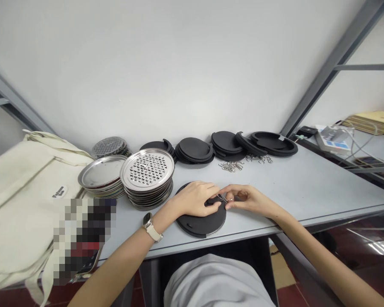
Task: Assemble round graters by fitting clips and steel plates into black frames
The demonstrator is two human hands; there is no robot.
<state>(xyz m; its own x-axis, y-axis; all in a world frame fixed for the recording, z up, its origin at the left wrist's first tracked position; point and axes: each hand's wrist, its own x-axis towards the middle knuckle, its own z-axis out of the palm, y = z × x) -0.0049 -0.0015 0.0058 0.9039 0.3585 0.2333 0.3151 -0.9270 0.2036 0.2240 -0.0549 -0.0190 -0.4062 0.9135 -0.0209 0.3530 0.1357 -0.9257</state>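
A round black disc [200, 224] lies flat near the table's front edge, with a thin silvery rim showing at its lower right. My left hand [195, 198] rests over the disc, fingers bent and thumb apart, holding it down. At the disc's right edge, my right hand [245, 200] is closed in a pinch on a small metal wire hook [222, 197]. The fingertips of both hands nearly meet there. Whether the hook is fastened to the disc I cannot tell. More small metal hooks [231, 166] lie in a loose pile behind my hands.
Stacked round metal grater plates [147, 170] and plain metal discs [104, 170] stand left of my hands. Black round pieces [195, 149] line the wall, including a black ring-like tray [275, 145]. A cream bag [22, 192] lies at the left. Grey metal posts [333, 68] frame the table [307, 183].
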